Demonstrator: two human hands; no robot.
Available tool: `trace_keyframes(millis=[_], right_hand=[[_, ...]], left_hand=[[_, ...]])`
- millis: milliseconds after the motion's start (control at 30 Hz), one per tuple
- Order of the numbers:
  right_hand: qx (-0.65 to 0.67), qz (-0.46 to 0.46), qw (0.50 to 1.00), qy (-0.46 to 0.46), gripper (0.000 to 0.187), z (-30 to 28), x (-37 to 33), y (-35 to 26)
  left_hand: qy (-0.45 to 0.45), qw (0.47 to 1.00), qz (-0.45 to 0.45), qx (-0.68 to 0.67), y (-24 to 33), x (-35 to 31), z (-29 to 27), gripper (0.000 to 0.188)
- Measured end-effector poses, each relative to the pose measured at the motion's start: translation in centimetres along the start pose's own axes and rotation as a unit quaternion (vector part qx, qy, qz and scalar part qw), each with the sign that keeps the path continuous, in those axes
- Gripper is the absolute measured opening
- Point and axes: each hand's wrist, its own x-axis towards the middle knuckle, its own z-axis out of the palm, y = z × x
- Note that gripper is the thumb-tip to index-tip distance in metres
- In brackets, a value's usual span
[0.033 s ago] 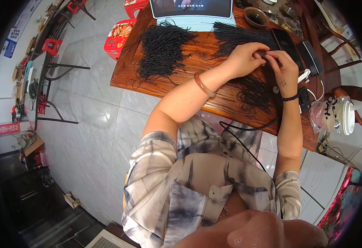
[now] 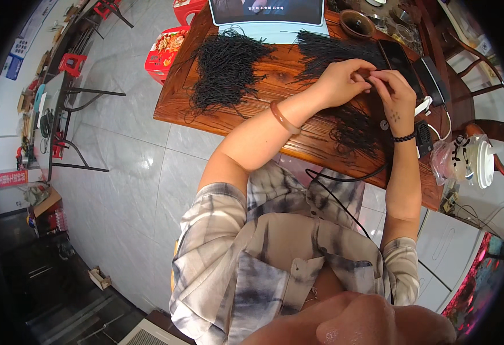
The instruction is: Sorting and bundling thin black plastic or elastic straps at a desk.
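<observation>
My left hand [image 2: 344,83] and my right hand [image 2: 396,95] meet over the right part of the wooden table [image 2: 298,135]. Their fingertips are pinched close together, and whatever thin thing lies between them is too small to make out. A pile of black cords [image 2: 226,69] spreads on the table to the left. Beyond my left hand lies another bundle of black cords [image 2: 321,52], partly behind the hand. Closer to me, below both hands, rests a smaller loose tangle of black cords [image 2: 353,132].
A tablet [image 2: 266,11] on a light blue base stands at the far edge, beside a brown bowl [image 2: 357,24]. A dark phone [image 2: 398,60], a white plug [image 2: 423,106] and a lidded cup [image 2: 483,164] are on the right. A black cable [image 2: 344,179] hangs over the near edge.
</observation>
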Motion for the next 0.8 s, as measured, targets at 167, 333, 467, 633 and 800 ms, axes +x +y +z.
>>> trace_keyframes(millis=[167,333,467,633,800], right_hand=[[0.104,0.017,0.994,0.006,0.015,0.0,-0.1,0.3],[0.386,0.116,0.913,-0.058,0.047,0.4,0.2,0.4],[0.5,0.151,0.844,-0.126,0.054,1.8,-0.5,-0.2],[0.441,0.136,0.874,-0.15,0.038,2.5,-1.2,0.2],[0.358,0.139,0.918,-0.096,0.016,1.3,-0.2,0.6]], left_hand=[[-0.003,0.999,-0.014,-0.037,-0.2,0.3,-0.2,0.021],[0.023,1.0,0.003,0.015,1.1,0.2,-1.1,0.015],[0.045,0.995,0.077,-0.047,1.5,0.1,-1.2,0.014],[-0.006,0.986,0.01,-0.168,2.9,-0.2,-1.6,0.015],[0.072,0.958,0.056,-0.273,1.8,0.6,-3.0,0.015]])
